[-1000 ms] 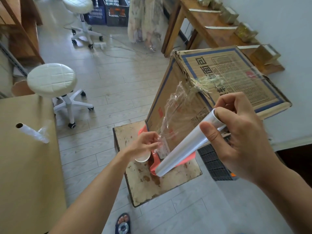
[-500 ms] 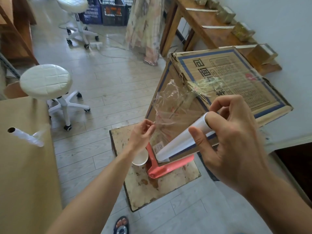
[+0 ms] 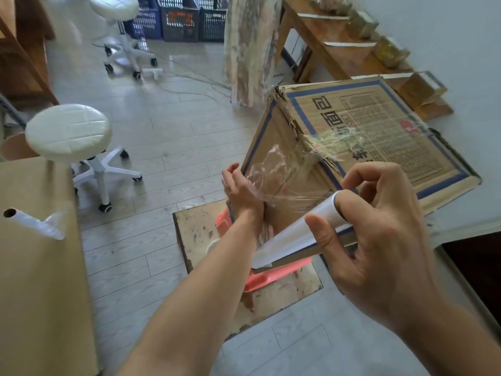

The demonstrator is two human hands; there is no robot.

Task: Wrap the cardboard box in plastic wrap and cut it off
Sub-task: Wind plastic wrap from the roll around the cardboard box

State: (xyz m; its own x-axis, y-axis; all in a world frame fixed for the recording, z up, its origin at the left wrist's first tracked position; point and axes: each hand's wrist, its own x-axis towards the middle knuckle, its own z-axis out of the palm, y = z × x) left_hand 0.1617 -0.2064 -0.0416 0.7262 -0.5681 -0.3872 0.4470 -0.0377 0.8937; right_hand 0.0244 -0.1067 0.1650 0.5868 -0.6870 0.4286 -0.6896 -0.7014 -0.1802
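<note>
Grey plank floor [image 3: 176, 126], white stool [image 3: 67, 131] at left. Centre: left hand [image 3: 241, 191] against left edge of cardboard box [image 3: 379, 126], fingers [image 3: 230, 170] curled on plastic wrap [image 3: 273, 169]. Box tilted on red stool [image 3: 271, 278] over stained board [image 3: 198, 229]. Right: right hand [image 3: 379, 240], fingers [image 3: 360, 175] curled round wrap roll [image 3: 292, 240]; plastic wrap stretched from roll to box.
</note>
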